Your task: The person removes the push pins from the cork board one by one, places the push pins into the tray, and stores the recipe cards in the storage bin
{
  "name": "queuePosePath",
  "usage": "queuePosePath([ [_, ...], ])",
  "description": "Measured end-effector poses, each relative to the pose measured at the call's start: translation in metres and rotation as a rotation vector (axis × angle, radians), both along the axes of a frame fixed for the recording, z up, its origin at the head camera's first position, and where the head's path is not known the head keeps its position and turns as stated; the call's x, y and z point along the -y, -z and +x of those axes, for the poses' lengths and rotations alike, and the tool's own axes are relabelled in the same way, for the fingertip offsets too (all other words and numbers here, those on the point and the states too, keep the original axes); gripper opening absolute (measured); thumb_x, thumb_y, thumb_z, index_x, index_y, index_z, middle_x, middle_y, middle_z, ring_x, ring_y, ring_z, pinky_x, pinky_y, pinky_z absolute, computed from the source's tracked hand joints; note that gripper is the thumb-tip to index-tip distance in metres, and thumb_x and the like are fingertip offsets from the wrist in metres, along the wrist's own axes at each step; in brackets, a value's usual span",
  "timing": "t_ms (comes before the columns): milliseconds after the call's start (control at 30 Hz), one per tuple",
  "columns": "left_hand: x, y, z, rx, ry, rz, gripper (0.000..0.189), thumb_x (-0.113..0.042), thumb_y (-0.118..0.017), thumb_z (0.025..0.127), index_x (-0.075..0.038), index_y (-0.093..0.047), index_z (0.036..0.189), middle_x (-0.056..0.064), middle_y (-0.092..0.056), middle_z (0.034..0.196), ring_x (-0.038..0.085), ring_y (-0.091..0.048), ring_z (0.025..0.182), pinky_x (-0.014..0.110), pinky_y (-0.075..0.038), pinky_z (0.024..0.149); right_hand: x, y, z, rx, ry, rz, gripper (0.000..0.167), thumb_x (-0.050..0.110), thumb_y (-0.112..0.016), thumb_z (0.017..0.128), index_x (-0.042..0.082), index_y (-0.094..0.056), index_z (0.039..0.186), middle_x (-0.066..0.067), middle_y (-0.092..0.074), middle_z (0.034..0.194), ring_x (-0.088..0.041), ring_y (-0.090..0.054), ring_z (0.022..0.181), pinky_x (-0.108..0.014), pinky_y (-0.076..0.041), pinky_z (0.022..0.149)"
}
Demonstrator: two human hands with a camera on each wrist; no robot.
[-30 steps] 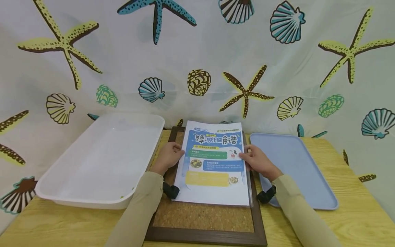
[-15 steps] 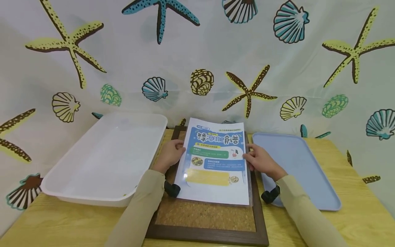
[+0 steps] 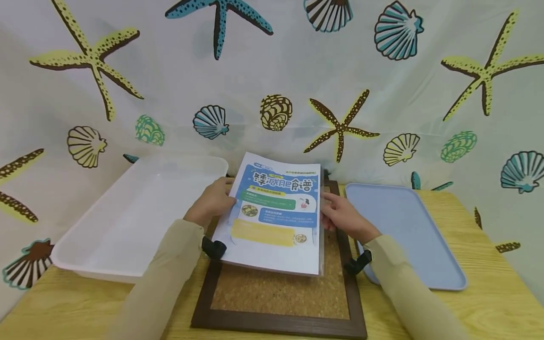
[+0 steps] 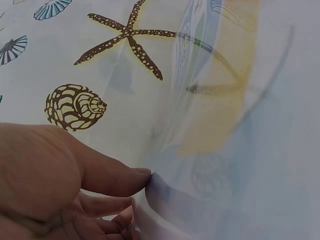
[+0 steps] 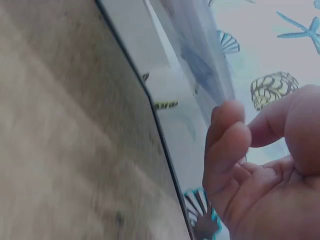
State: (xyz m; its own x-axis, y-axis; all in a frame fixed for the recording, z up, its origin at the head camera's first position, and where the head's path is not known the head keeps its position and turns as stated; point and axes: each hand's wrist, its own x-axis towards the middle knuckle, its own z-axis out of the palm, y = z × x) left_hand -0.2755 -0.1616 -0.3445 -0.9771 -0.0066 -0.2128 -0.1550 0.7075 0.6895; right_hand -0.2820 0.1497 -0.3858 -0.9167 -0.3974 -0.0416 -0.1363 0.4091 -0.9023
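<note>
A printed sheet in a clear plastic sleeve point(image 3: 274, 224), with a blue heading, a green box and a yellow box, is tilted over a brown-framed cork board point(image 3: 280, 297). My left hand point(image 3: 212, 200) pinches the sleeve's left edge; in the left wrist view, thumb and fingers of that hand point(image 4: 55, 180) meet on the bent translucent sleeve point(image 4: 210, 190). At the sleeve's right edge, my right hand point(image 3: 346, 217) holds on with curled fingers. In the right wrist view the plastic point(image 5: 220, 75) runs down to those fingertips. The board's upper part is hidden beneath the sheet.
A large white tray point(image 3: 140, 203) stands to the left, partly behind my left forearm. On the right lies a shallow blue tray point(image 3: 403, 226), overlapped by my right hand and wrist. Behind the wooden table point(image 3: 488, 283) hangs a cloth point(image 3: 255, 71) printed with shells and starfish.
Both hands have moved left with the sleeved sheet, which now sits a little higher and more tilted. More of the board's right side shows, and its frame has turned slightly.
</note>
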Motion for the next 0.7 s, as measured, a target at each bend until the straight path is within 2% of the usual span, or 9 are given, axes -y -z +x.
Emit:
queuePosePath([
  [200, 0.030, -0.018, 0.003, -0.003, -0.012, -0.130, 0.060, -0.006, -0.049, 0.094, 0.006, -0.023, 0.147, 0.030, -0.043, 0.139, 0.041, -0.047, 0.125, 0.051, -0.041, 0.105, 0.030, -0.012, -0.005, 0.041, -0.077, -0.075, 0.052, 0.009, -0.041, 0.102, 0.001, -0.026, 0.150, -0.004, -0.058, 0.070, -0.012, -0.054, 0.055, -0.027, -0.050, 0.054],
  [333, 0.056, -0.024, 0.004, 0.013, -0.019, -0.175, 0.060, -0.007, -0.048, 0.096, 0.007, -0.020, 0.148, 0.032, -0.040, 0.140, 0.042, -0.045, 0.125, 0.054, -0.039, 0.106, 0.055, -0.014, -0.010, 0.089, -0.113, -0.139, 0.051, 0.009, -0.042, 0.102, 0.004, -0.026, 0.151, -0.005, -0.058, 0.072, -0.012, -0.055, 0.058, -0.025, -0.050, 0.056],
  [433, 0.080, -0.024, 0.003, 0.022, -0.028, -0.174, 0.061, -0.008, -0.048, 0.096, 0.008, -0.019, 0.148, 0.034, -0.038, 0.139, 0.043, -0.045, 0.122, 0.055, -0.039, 0.105, 0.076, -0.010, -0.016, 0.126, -0.124, -0.193, 0.050, 0.009, -0.043, 0.102, 0.005, -0.029, 0.150, -0.005, -0.059, 0.075, -0.012, -0.056, 0.061, -0.023, -0.050, 0.057],
  [600, 0.125, -0.014, -0.002, 0.048, -0.032, -0.084, 0.063, -0.011, -0.049, 0.096, 0.006, -0.019, 0.149, 0.033, -0.037, 0.137, 0.040, -0.044, 0.116, 0.055, -0.038, 0.105, 0.110, -0.008, -0.020, 0.188, -0.096, -0.248, 0.040, 0.011, -0.044, 0.102, 0.005, -0.042, 0.142, -0.007, -0.060, 0.082, -0.014, -0.056, 0.065, -0.021, -0.049, 0.059],
  [700, 0.152, -0.010, -0.002, 0.056, -0.042, -0.054, 0.064, -0.011, -0.050, 0.096, 0.005, -0.020, 0.150, 0.031, -0.036, 0.136, 0.039, -0.041, 0.114, 0.053, -0.038, 0.102, 0.131, -0.011, -0.019, 0.213, -0.122, -0.264, 0.034, 0.011, -0.044, 0.103, 0.001, -0.047, 0.135, -0.008, -0.059, 0.084, -0.015, -0.057, 0.068, -0.021, -0.050, 0.060],
])
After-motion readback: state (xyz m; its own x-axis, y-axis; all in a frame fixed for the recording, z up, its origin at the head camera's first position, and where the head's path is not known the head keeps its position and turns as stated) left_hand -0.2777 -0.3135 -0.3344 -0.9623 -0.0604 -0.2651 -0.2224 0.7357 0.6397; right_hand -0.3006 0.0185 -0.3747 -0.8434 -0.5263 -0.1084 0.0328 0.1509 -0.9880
